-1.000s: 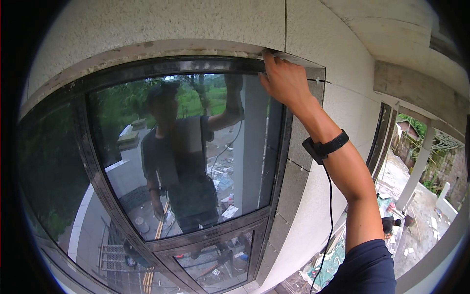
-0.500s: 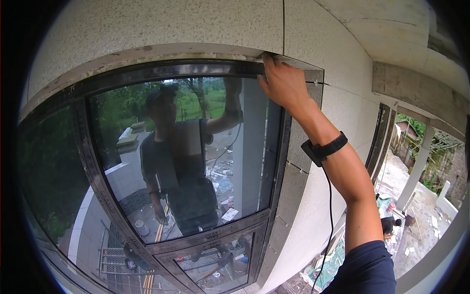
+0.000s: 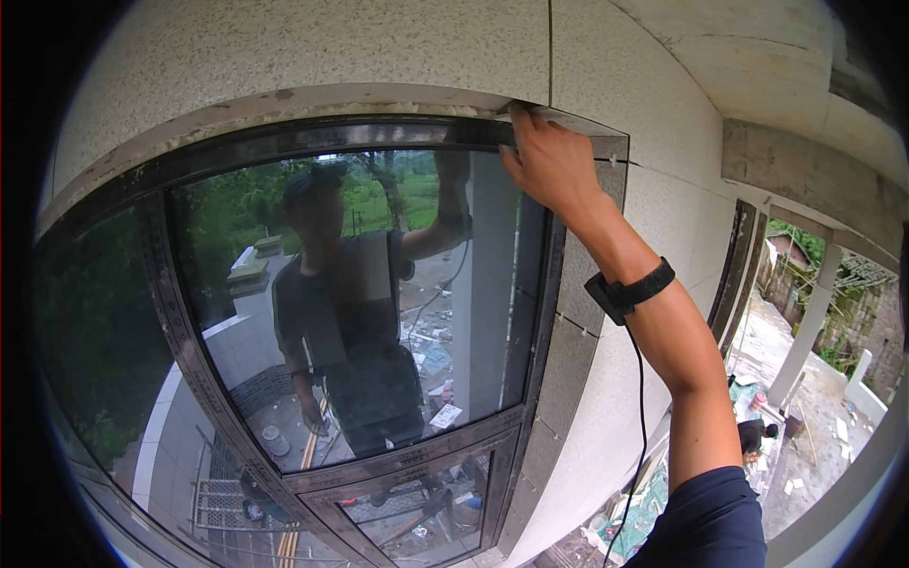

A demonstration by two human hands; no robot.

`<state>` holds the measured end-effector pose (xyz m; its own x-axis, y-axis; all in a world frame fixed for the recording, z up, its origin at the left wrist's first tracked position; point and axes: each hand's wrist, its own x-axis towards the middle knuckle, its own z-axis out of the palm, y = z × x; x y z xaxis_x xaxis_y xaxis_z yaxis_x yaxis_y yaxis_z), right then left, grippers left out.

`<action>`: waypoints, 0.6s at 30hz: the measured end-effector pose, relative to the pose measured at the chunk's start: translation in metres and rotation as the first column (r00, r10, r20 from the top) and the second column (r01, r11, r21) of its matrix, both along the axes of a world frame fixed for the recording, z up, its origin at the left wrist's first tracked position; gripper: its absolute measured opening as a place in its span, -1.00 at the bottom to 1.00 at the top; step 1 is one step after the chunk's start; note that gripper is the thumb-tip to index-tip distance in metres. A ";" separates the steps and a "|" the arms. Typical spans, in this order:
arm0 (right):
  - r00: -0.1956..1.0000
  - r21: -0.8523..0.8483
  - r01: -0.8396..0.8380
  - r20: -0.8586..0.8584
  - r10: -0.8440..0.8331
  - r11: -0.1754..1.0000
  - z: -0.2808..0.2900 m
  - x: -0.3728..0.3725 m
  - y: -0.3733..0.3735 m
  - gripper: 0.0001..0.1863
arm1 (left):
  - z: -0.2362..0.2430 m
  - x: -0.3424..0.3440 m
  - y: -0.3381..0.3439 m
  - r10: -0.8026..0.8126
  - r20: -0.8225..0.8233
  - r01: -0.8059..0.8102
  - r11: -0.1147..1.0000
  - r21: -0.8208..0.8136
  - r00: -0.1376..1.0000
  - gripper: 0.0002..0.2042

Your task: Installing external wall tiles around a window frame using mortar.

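My right hand (image 3: 557, 163) is raised to the upper right corner of a dark-framed window (image 3: 312, 140). Its fingers reach up against the underside of the stone-clad lintel (image 3: 331, 43), beside a pale strip (image 3: 587, 126) at the corner. The thumb is apart from them, lower, by the top frame bar. The fingertips are partly hidden, and nothing held shows between thumb and fingers. A black band with a small box (image 3: 630, 292) sits on my right wrist, and a black cable hangs from it. My left hand is outside the picture, apart from a dim reflection in the glass (image 3: 492, 284).
Grey tiles (image 3: 568, 364) with small spacers line the window's right side reveal. Beyond the pale wall (image 3: 653, 218), a littered yard (image 3: 805, 454) lies far below, where another person (image 3: 753, 435) is low down. A concrete beam (image 3: 805, 175) crosses at the right.
Almost nothing differs. My right hand stays at the same corner, and the whole view has shifted very slightly.
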<state>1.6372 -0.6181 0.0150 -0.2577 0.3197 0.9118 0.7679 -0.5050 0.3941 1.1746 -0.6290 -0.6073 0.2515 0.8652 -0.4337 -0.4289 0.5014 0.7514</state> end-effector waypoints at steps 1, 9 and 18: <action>1.000 0.011 -0.017 0.017 0.017 1.000 -0.002 0.001 0.001 -0.49 | 0.003 0.001 0.000 -0.009 -0.002 0.009 1.000 0.001 1.000 -0.67; 0.993 -0.089 -0.117 0.013 0.119 0.989 -0.038 -0.018 -0.007 -0.51 | -0.012 -0.001 0.010 0.001 0.014 -0.002 0.999 0.032 1.000 -0.66; 0.881 -0.515 -0.473 -0.308 0.360 0.716 -0.200 -0.063 -0.022 -0.42 | -0.004 -0.022 0.007 0.044 0.013 -0.044 0.999 -0.020 0.999 -0.59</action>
<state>1.5740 -0.6403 -0.1849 -0.3462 0.6817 0.6446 0.9286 0.1512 0.3388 1.1530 -0.6223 -0.6114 0.2191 0.8667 -0.4480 -0.4608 0.4967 0.7355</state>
